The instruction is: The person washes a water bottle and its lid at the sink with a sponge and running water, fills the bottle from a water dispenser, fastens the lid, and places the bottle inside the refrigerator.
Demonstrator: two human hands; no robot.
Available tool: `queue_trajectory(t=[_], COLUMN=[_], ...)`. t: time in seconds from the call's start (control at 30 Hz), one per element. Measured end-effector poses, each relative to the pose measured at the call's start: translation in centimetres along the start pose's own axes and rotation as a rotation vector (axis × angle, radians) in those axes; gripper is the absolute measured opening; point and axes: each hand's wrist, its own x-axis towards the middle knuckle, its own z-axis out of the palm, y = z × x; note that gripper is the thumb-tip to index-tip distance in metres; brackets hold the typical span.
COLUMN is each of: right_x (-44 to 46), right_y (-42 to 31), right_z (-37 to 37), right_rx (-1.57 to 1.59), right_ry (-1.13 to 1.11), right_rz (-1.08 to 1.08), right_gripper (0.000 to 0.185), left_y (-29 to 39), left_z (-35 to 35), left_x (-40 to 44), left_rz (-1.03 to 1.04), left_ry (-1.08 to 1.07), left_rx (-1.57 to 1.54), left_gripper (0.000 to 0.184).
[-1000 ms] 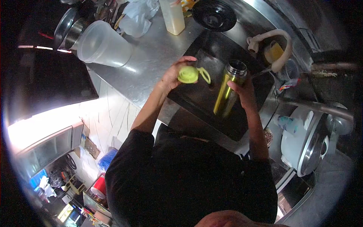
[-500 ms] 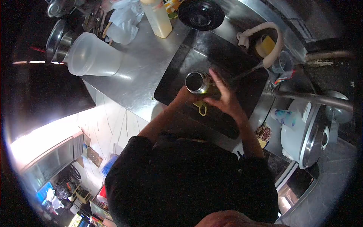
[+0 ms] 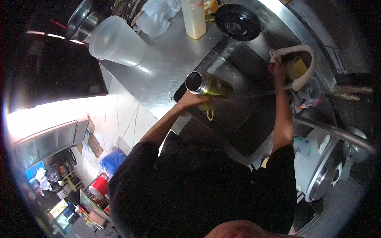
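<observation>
My left hand [image 3: 193, 99] is wrapped round a shiny green metal flask [image 3: 217, 85] with a silver rim. The flask is tilted over the dark sink [image 3: 238, 115], its open mouth facing up and left. Below it hangs a yellow-green loop [image 3: 210, 114]. At the far right of the sink, my right hand [image 3: 279, 70] is closed at the base of the pale curved tap [image 3: 311, 61]; its fingers are dark and partly hidden. A thin streak, seemingly water, runs left from near the spout's end.
A translucent tub [image 3: 119, 41] stands on the steel counter [image 3: 168, 59]. Behind the sink are a bottle of pale liquid [image 3: 194, 23] and a black round lid-like dish [image 3: 238, 22]. A yellow sponge [image 3: 295, 68] and a clear cup [image 3: 310, 89] sit beside the tap.
My right hand has left the flask's side and reached right to the tap base. The flask, in my left hand, has tipped further to the left. The view has shifted.
</observation>
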Motion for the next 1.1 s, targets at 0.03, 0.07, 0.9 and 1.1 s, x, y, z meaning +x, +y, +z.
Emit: queue_trajectory(t=[0.03,0.07,0.9,1.1], right_x=[0.1,-3.1,-30.2,-31.4], right_y=[0.1,-3.6,-13.6,-7.4], right_z=[0.6,1.1,3.4,2.0], right_rx=[-0.023,0.148,0.448,0.76], right_ry=[0.013,0.037,-0.62,-0.591], right_rz=[-0.055,-0.025,0.438,0.329], right_gripper=[0.04,0.04,0.044,0.054], left_y=[0.3,0.0,4.3,4.9], left_z=[-0.5,-0.7,2.7,7.4], left_x=[-0.4,-0.6,-6.9,-4.6], left_rz=[-0.006,-0.011,-0.144,-0.051], left_ry=[-0.05,-0.043,-0.115,-0.107], left_rx=[-0.041,-0.073,-0.636,-0.421], left_gripper=[0.06,0.061,0.065,0.076])
